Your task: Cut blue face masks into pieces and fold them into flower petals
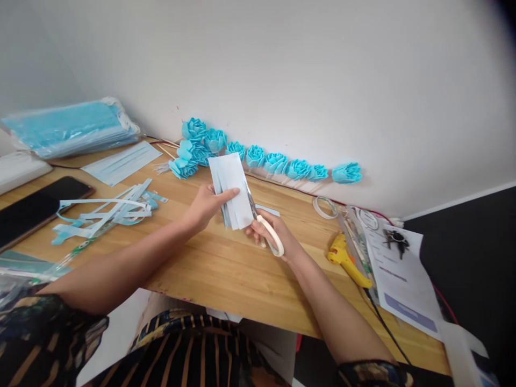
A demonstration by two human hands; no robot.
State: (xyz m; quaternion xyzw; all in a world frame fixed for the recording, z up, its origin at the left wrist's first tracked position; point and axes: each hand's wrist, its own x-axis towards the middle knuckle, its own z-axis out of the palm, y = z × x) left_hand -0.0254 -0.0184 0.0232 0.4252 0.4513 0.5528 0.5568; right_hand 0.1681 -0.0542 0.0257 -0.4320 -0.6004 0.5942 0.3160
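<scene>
My left hand (207,204) grips a pale blue and white face mask sheet (231,183) above the table, thumb across its front. In my right hand (272,231) is a pair of white-handled scissors (274,236), fingers through the handles. The blades lie along the sheet's right edge; whether they are parted I cannot tell. Cut blue and white strips (116,209) lie in a loose pile left of my left hand. Behind the sheet, several blue folded flowers (255,156) on sticks rest in a row against the wall.
At left are a bag of blue masks (72,126), a flat mask sheet (123,162) and a black phone (44,209). On the right lie a tape roll (324,208), a yellow glue gun (346,260) with its cord, printed paper (397,274) and keys (397,240).
</scene>
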